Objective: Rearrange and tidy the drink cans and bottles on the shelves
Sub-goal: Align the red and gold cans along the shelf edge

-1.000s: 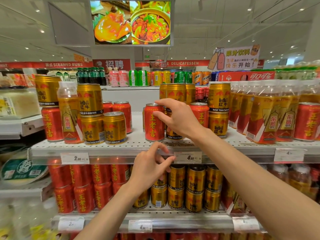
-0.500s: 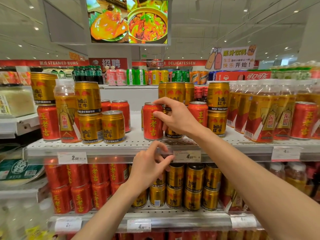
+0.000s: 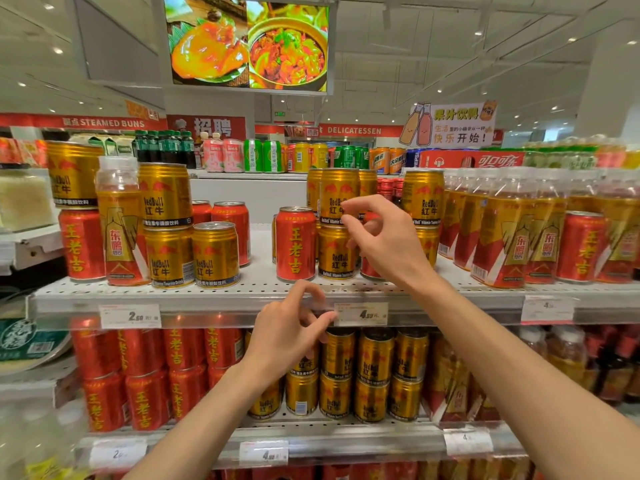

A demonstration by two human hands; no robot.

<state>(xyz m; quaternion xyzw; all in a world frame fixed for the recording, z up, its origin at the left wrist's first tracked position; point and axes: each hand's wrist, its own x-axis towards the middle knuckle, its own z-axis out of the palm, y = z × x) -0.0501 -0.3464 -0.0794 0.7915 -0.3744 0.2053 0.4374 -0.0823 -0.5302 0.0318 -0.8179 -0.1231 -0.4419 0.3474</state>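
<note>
Upper shelf (image 3: 242, 289), middle section. The right hand (image 3: 388, 244) is hanging just in front of a stack of gold cans (image 3: 337, 223), fingers loosely curled, thumb and forefinger apart, holding nothing. It is sitting just to the right of a lone red can (image 3: 295, 243), not touching it as far as the view shows. The red can is standing upright near the shelf's front edge, label facing out, with open shelf to its left; it reads as a can being faced up for shoppers.

The left hand (image 3: 291, 327) is hovering lower, in front of the shelf lip beside a price tag (image 3: 361, 314). Its fingers are bent with the thumb close to the fingertips, and I am seeing nothing in it. Whether it is touching the lip I cannot tell. It is probably waiting there to steady or take the next can.

Stock here is mixed. To the left, gold cans (image 3: 194, 254) are sitting among red cans and a bottle (image 3: 119, 223) of amber drink. To the right, more such bottles (image 3: 519, 237) are crowding a red can (image 3: 581, 247). The tag under the gold stack suggests that this spot belongs to gold cans, so the lone red one likely belongs elsewhere. The lower shelf is showing the tidier pattern, red cans (image 3: 145, 375) left, gold cans (image 3: 370, 375) right.
</note>
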